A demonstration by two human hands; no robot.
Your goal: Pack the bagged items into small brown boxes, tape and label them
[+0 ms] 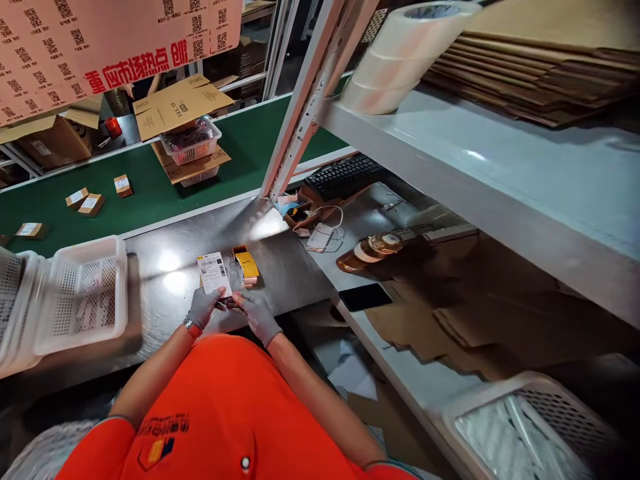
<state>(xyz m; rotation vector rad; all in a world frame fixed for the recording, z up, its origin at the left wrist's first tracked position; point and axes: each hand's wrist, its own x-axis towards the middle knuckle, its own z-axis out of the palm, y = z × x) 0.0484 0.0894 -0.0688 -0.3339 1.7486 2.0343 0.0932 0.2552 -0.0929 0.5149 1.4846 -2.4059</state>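
A white printed shipping label (214, 272) with a barcode is in front of me, over the steel table. My left hand (203, 308), in a grey glove with bare fingertips, is closed on its lower edge. My right hand (257, 317), gloved the same way, pinches at the label's lower right corner. Something dark shows between the fingertips; I cannot make out what it is. Just beyond my right hand lies a small yellow and black box (246, 263), with a pinkish piece at its near end.
White plastic baskets (123, 287) stand on the left of the steel table (165, 320). Behind runs a green conveyor (150, 203) with small labelled cartons (91, 205). To the right are a metal post (307, 107), a bottle (367, 252), a phone (365, 297) and a shelf holding tape rolls (395, 60).
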